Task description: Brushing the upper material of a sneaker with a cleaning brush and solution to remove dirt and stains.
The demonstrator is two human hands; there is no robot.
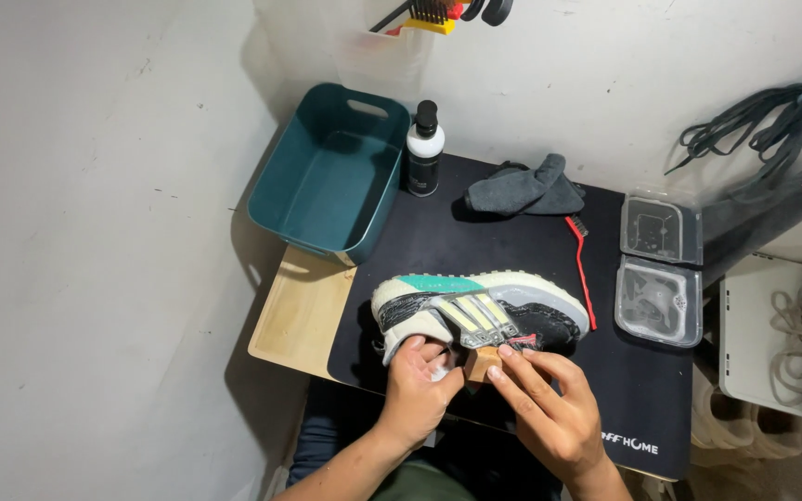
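The sneaker [480,315] is lying sideways near the desk's front edge, looking light and soft-sided. The left hand [417,390] is gripping its heel collar, fingers curled; the right hand [549,408] is pinching a small wooden brush [483,362].

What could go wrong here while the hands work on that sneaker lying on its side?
The left hand grips only the heel of the white-and-teal knit sneaker, so it may twist as the right hand presses the small wooden brush. The teal plastic tub overhangs the black mat and could tip if bumped.

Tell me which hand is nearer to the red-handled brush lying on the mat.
Right. The right hand sits at the sneaker's near side, below the red-handled brush. The left hand holds the sneaker's heel end, farther left.
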